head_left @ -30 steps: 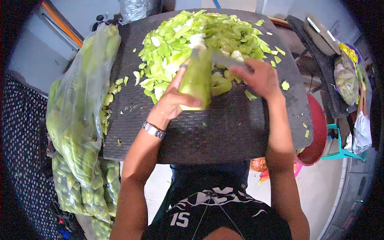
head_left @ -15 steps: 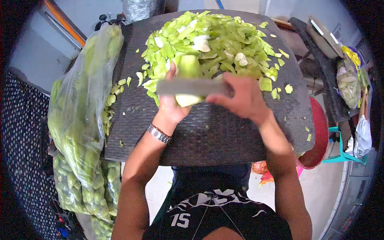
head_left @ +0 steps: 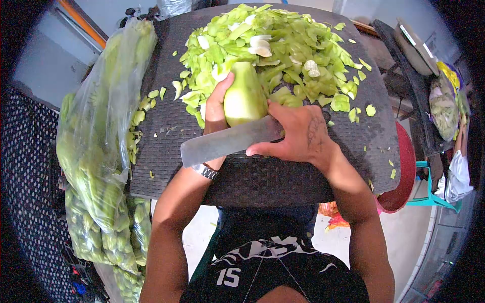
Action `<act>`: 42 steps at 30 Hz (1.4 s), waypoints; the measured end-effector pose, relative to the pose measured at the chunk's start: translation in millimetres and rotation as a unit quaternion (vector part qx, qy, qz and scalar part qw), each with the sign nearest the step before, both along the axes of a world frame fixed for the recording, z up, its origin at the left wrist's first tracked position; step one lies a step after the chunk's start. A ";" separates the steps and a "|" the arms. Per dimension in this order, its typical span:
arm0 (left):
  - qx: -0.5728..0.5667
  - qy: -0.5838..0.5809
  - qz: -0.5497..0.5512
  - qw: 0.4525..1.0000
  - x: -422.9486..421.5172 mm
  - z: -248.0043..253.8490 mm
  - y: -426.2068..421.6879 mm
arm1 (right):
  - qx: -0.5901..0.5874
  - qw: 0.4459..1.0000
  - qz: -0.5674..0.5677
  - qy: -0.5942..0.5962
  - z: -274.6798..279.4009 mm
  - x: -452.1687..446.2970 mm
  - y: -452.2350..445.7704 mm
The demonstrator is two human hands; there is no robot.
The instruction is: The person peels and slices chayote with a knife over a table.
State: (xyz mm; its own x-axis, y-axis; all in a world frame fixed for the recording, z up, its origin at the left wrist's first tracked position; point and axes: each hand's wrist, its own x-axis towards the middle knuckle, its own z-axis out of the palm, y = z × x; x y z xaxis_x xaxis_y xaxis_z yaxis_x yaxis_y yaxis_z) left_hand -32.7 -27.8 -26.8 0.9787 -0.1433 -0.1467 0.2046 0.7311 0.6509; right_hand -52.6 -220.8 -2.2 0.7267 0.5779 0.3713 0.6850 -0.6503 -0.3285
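A pale green, partly peeled vegetable (head_left: pixel 245 98), perhaps a green papaya or gourd, stands tilted in my left hand (head_left: pixel 217 103), whose thumb lies along its side. My right hand (head_left: pixel 303 134) grips a wide-bladed knife (head_left: pixel 227 141) by its handle, which my fingers mostly hide. The blade points left, below the vegetable's near end and over my left wrist, where a metal watch (head_left: pixel 206 171) sits. Just beyond both hands spreads a big heap of green peelings (head_left: pixel 293 55), with a few whitish pieces on top.
The dark woven table (head_left: pixel 172 156) has loose scraps near its edges. Clear plastic bags of green vegetables (head_left: pixel 96 151) stand along its left side. At the right are a red tub (head_left: pixel 401 171), a teal stool (head_left: pixel 429 187) and a bag of produce (head_left: pixel 443 108).
The knife has swung down and toward me, off the vegetable's face to below its near end. The vegetable now stands more upright and shows more of its peeled surface.
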 end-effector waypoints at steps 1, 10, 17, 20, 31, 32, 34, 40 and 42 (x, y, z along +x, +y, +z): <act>-0.011 0.005 -0.014 1.000 0.7 -1.4 2.1 | 0.003 1.000 0.001 -0.007 -0.4 0.2 0.3; -0.021 -0.034 -0.028 0.999 -12.1 5.0 1.4 | 0.027 0.998 -0.049 0.011 -2.3 26.4 -22.5; -0.065 0.013 -0.143 0.988 -11.3 9.8 6.9 | 0.040 0.998 -0.052 -0.005 -8.3 41.7 -39.4; -0.103 0.025 -0.154 0.982 -4.8 3.8 10.2 | 0.039 0.997 -0.060 -0.001 -5.0 37.3 -34.5; -0.086 -0.006 -0.117 0.989 -9.1 13.5 12.9 | 0.016 0.988 -0.140 0.065 5.5 49.2 -55.2; -0.085 -0.009 -0.117 0.990 -10.1 13.2 13.9 | 0.009 0.988 -0.140 0.062 3.3 48.4 -53.0; -0.085 0.033 -0.007 0.996 -17.3 8.0 -4.3 | 0.029 0.992 -0.123 0.030 -1.6 41.8 -37.0; -0.145 0.013 -0.193 0.970 -12.2 -5.5 0.5 | 0.010 0.979 -0.182 0.093 1.0 50.8 -55.0; -0.158 0.001 -0.218 0.963 -13.5 6.1 0.2 | 0.028 0.948 -0.274 0.159 7.6 60.6 -63.4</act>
State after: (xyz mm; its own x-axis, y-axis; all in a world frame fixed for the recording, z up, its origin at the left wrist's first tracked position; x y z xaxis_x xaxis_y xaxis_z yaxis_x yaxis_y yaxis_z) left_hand -46.2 -27.6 -20.7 0.8148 -0.5789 -0.0306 0.5386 0.7365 0.4092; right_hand 8.0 -284.3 5.4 0.9926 0.0669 0.1015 0.1095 -0.8553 -0.5064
